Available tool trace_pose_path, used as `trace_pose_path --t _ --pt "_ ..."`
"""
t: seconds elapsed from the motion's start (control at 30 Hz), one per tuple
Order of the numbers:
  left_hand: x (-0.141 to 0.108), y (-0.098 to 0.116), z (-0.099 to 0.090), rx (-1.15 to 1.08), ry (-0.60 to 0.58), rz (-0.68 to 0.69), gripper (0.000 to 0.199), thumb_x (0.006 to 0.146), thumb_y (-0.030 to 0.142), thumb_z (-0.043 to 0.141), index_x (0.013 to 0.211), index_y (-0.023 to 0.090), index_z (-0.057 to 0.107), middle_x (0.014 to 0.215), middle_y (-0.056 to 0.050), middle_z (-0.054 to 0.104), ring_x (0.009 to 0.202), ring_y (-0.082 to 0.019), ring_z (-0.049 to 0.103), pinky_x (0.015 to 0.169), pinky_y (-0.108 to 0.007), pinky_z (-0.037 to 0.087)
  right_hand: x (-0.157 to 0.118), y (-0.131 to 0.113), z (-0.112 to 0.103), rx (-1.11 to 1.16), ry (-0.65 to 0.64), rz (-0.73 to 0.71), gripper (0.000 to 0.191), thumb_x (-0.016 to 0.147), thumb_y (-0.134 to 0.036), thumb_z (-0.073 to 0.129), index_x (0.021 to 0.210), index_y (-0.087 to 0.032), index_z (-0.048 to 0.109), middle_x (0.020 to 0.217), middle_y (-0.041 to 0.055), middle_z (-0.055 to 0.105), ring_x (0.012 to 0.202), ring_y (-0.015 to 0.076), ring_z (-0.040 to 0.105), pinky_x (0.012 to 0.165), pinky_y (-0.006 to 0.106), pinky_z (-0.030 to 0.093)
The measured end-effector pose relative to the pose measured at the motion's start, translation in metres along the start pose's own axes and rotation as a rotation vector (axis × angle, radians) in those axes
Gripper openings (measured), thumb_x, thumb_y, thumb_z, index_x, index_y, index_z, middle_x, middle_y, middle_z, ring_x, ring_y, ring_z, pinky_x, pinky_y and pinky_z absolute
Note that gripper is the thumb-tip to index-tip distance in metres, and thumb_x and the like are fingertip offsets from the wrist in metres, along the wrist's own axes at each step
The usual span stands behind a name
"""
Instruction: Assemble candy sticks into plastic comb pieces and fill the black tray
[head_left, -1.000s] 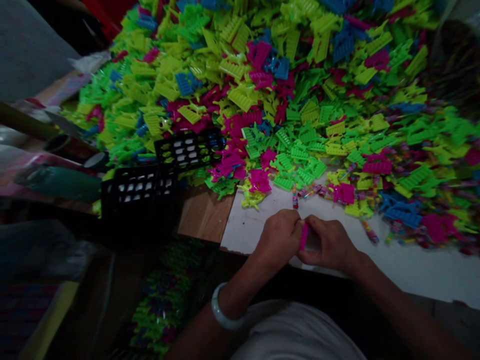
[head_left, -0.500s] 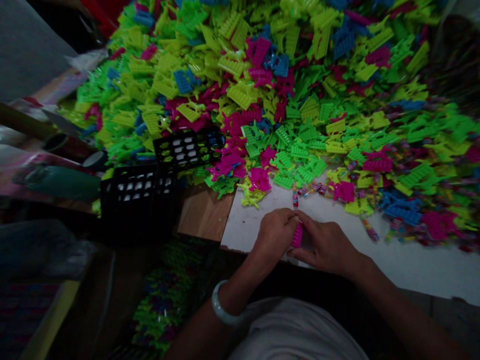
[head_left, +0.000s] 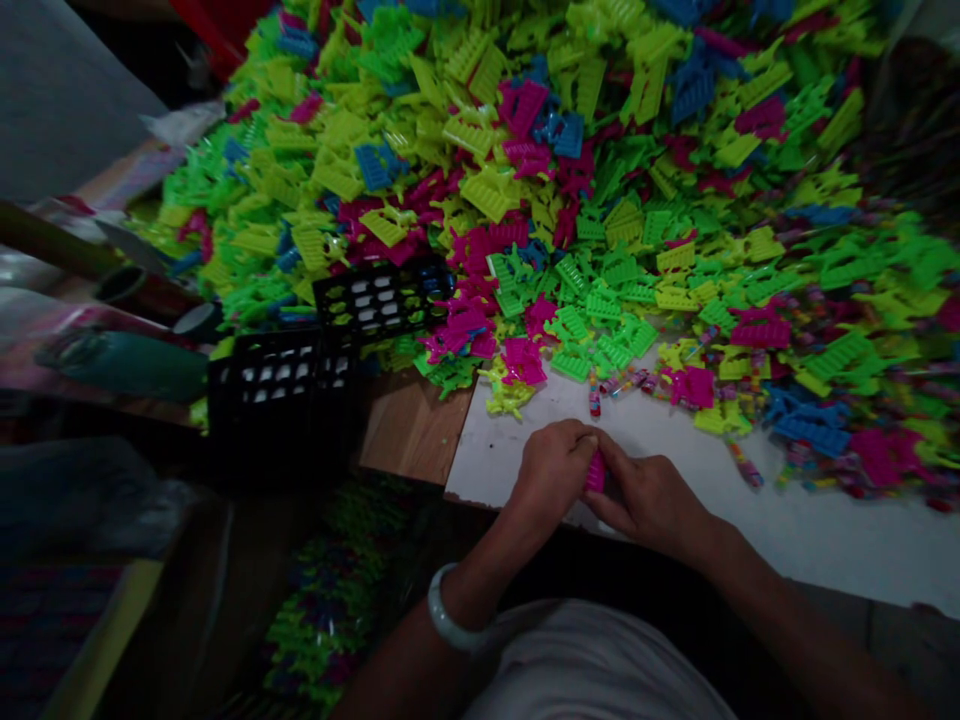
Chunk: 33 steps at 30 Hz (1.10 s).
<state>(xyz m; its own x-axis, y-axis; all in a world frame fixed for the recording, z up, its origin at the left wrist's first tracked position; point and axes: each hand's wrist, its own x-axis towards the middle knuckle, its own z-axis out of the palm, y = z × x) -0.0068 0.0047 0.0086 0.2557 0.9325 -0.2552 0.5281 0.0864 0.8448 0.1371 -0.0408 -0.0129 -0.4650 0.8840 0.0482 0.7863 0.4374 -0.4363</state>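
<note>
Dim light. Grey wall (head_left: 60, 90), upper left. Wooden tabletop (head_left: 409, 425) beside white surface (head_left: 817, 535). Grey floor (head_left: 892, 628), lower right.

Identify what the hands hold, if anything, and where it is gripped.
The left hand and right hand hold a pink plastic piece around its end farther from the body; exact contacts are hidden.

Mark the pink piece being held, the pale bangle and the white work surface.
Pink piece (head_left: 595, 474): head view, its exposed side.
Pale bangle (head_left: 437, 608): head view, the band's outer face.
White work surface (head_left: 814, 528): head view, a bare patch at right.
</note>
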Motion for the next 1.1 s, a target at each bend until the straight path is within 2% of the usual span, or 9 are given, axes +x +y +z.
trace_pose_path --t 0.13,0.23,0.3,0.4,0.5,0.57,0.67,0.87,1.1 --pt "-0.004 0.006 -0.004 -0.033 0.045 0.114 0.026 0.091 0.031 0.038 0.087 0.018 0.061 0.081 -0.003 0.061 0.077 -0.016 0.056 0.071 -0.027 0.043 -0.005 0.019 -0.022 -0.019 0.100 0.066 0.063 0.092 -0.050 0.045 0.142 -0.014 0.031 0.080 0.0087 0.070 0.060 0.0238 0.065 0.053 0.030 0.047" --pt "-0.001 0.003 -0.023 0.013 0.302 0.148 0.028 0.092 0.035 0.042 0.109 0.017 0.055 0.097 -0.007 0.059 0.086 -0.017 0.056 0.078 -0.029 0.045 -0.007 0.050 -0.059 -0.201 0.388 0.240 0.071 0.090 -0.053 0.049 0.146 -0.015 0.026 0.105 0.0182 0.063 0.089 0.0325 0.063 0.070 0.041 0.051" --pt "0.006 -0.007 -0.041 0.116 0.512 0.127 0.027 0.091 0.033 0.047 0.112 0.017 0.053 0.102 -0.009 0.056 0.090 -0.018 0.055 0.081 -0.032 0.046 -0.006 0.068 -0.081 -0.389 0.546 0.338 0.077 0.090 -0.050 0.052 0.148 -0.009 0.022 0.124 0.0268 0.050 0.112 0.0415 0.051 0.085 0.053 0.046" --pt "0.021 -0.028 -0.059 0.285 0.674 0.040 0.029 0.086 0.032 0.058 0.108 0.014 0.054 0.106 -0.012 0.051 0.102 -0.024 0.052 0.092 -0.042 0.044 0.004 0.077 -0.084 -0.530 0.534 0.316 0.055 0.090 -0.027 0.052 0.141 -0.010 0.038 0.129 0.0249 0.045 0.119 0.0409 0.043 0.093 0.057 0.039" --pt "0.029 -0.041 -0.058 0.379 0.626 -0.036 0.034 0.076 0.026 0.069 0.104 0.013 0.055 0.104 -0.012 0.050 0.108 -0.028 0.050 0.096 -0.047 0.042 0.024 0.063 -0.051 -0.423 0.397 0.050 0.041 0.088 -0.005 0.044 0.125 -0.018 0.056 0.125 0.0155 0.052 0.113 0.0294 0.048 0.093 0.046 0.043" --pt "0.026 -0.045 -0.052 0.385 0.592 -0.023 0.034 0.074 0.020 0.071 0.104 0.015 0.054 0.102 -0.010 0.050 0.106 -0.027 0.051 0.094 -0.047 0.043 0.037 0.050 -0.025 -0.347 0.305 -0.116 0.037 0.088 -0.003 0.044 0.118 -0.018 0.060 0.122 0.0137 0.055 0.111 0.0275 0.049 0.091 0.043 0.044" --pt "0.015 -0.047 -0.042 0.314 0.539 0.031 0.035 0.073 0.016 0.070 0.103 0.018 0.053 0.104 -0.007 0.049 0.101 -0.023 0.053 0.090 -0.043 0.046 0.048 0.039 -0.003 -0.262 0.264 -0.217 0.024 0.091 -0.009 0.050 0.109 -0.015 0.063 0.113 0.0134 0.060 0.105 0.0279 0.050 0.088 0.043 0.045" --pt "0.007 -0.044 -0.037 0.129 0.439 0.063 0.028 0.074 0.007 0.061 0.097 0.018 0.052 0.093 -0.002 0.055 0.086 -0.016 0.056 0.080 -0.032 0.047 0.046 0.038 -0.007 0.102 0.438 -0.127 0.019 0.097 -0.021 0.043 0.113 -0.019 0.053 0.111 0.0112 0.061 0.106 0.0239 0.055 0.092 0.043 0.045" --pt "0.005 -0.031 -0.040 0.003 0.414 0.049 0.023 0.070 0.005 0.059 0.089 0.018 0.057 0.085 -0.001 0.057 0.077 -0.014 0.054 0.074 -0.028 0.044 0.042 0.015 -0.012 0.237 0.310 0.088 0.021 0.097 -0.027 0.039 0.110 -0.018 0.052 0.101 0.0106 0.060 0.091 0.0233 0.059 0.079 0.037 0.049"
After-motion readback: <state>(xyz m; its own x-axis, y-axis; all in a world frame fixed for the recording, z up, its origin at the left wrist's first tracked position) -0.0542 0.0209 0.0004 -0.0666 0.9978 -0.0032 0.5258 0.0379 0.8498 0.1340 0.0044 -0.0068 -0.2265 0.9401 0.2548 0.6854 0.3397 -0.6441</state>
